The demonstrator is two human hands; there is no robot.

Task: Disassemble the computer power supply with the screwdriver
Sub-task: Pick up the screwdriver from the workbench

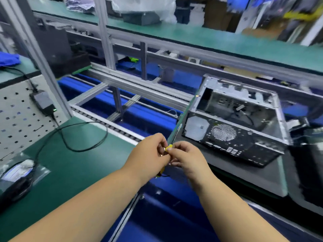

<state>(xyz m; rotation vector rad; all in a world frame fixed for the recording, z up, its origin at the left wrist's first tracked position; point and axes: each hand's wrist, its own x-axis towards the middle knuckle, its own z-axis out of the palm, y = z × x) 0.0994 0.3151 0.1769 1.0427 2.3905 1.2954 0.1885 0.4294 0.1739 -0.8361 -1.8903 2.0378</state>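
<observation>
Your left hand [150, 151] and right hand [187, 159] meet above the near edge of the bench [73, 172], both pinching a small yellow-handled screwdriver [168, 147], its shaft pointing away from you. The open computer case [239, 119] lies on its side at the bench's right end, untouched. Motion blur hides the power supply; disassembly appears hardly begun.

We stand at an electronics assembly line in a factory workshop: a green anti-static bench mat [73, 172], a grey aluminium-profile frame [104, 41], a roller conveyor track [111, 127], a white perforated pegboard [15, 119], and an opened grey metal computer case [244, 119] on the line.
</observation>
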